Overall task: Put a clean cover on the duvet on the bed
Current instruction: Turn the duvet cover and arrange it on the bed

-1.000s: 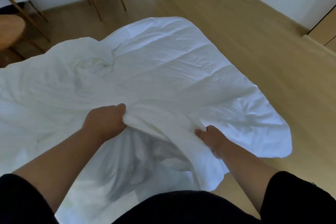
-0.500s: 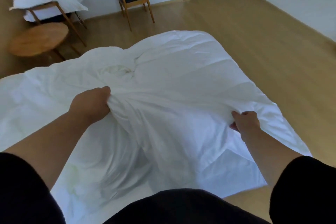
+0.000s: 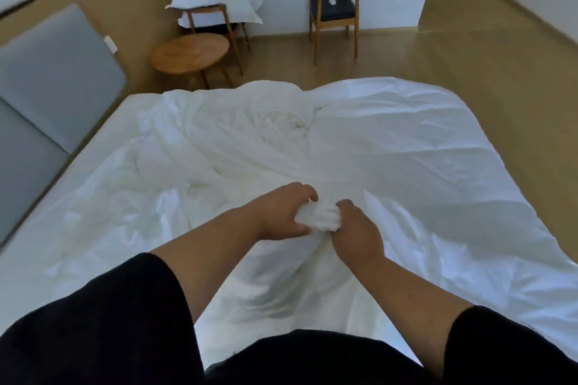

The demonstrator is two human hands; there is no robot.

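While the white bedding [image 3: 359, 147] lay rumpled across the bed [image 3: 34, 262], a twisted knot near its middle, the person's left hand [image 3: 276, 216] clutched one side of a bunched wad of cloth [image 3: 317, 216] and the right hand [image 3: 356, 233] clenched the other, fists nearly touching. I could not tell cover from duvet. It looked like gathering a corner or edge; next, I judged, they needed to find the cover's opening and spread it.

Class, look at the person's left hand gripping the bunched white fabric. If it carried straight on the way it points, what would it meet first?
The left hand points right, across the bunched white fabric. Beyond that bunch, the right hand would likely come first; depth is unclear.
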